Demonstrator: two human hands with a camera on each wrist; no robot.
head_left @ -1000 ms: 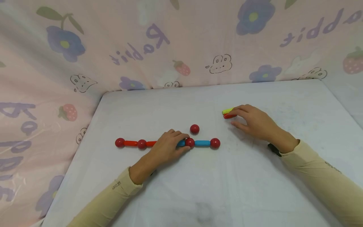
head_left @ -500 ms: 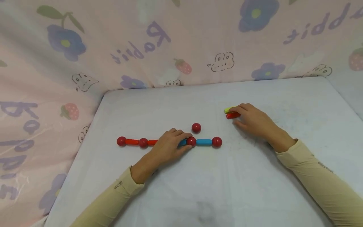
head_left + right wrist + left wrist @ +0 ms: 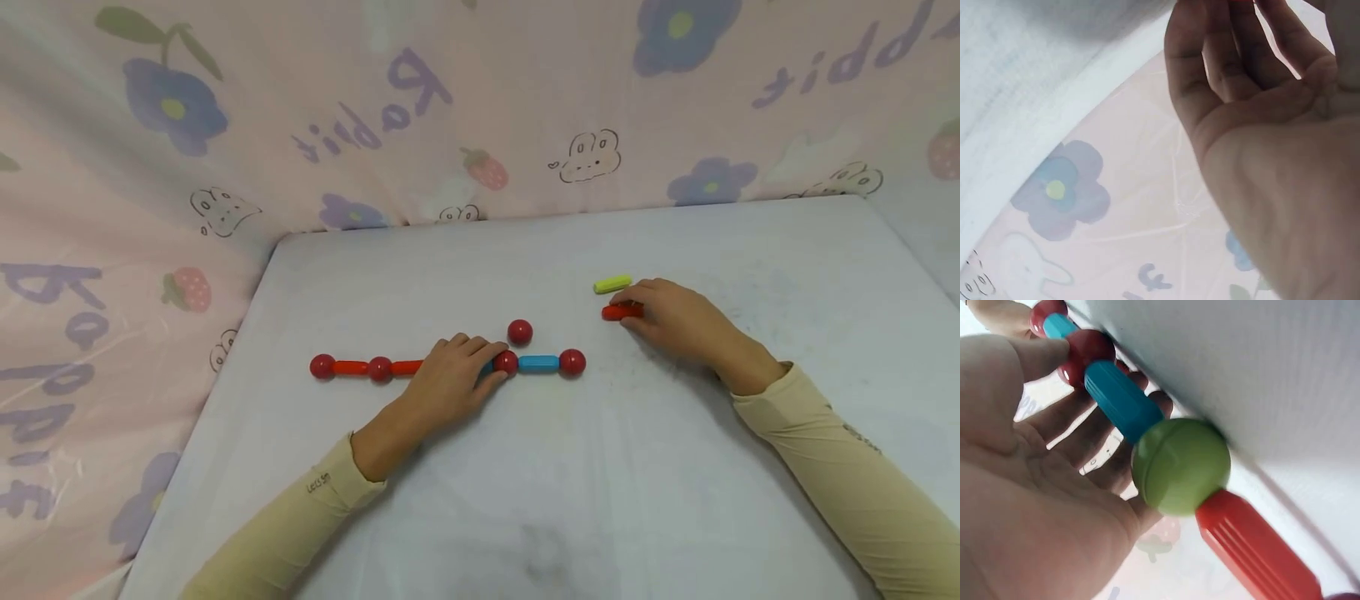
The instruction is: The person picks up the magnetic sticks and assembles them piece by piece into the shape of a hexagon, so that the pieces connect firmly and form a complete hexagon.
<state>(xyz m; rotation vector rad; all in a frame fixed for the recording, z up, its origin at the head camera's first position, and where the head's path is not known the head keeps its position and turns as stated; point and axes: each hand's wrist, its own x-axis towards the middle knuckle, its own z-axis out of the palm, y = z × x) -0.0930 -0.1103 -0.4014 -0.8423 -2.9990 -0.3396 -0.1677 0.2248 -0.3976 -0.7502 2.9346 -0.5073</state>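
Note:
A row of balls and rods lies on the white table, with red rods (image 3: 350,367) at left and blue rods (image 3: 538,363) at right. My left hand (image 3: 450,383) arches over its middle, thumb and fingertips pinching a red ball (image 3: 507,363). Under the palm, the left wrist view shows a green ball (image 3: 1182,465) between a red and a blue rod. Farther right, my right hand (image 3: 678,321) pinches a separate red rod (image 3: 621,312); its right part is hidden by the fingers. Just behind that rod lies a yellow-green rod (image 3: 612,284), apart from the hand.
A loose red ball (image 3: 520,332) sits just behind the row. More red balls (image 3: 322,366) join the rods and cap both ends. A printed pink curtain (image 3: 525,100) hangs along the table's back and left sides.
The right fingers have taken hold of the red rod and drawn it toward me, away from the yellow-green rod it lay beside. My left hand keeps its pinch on the ball.

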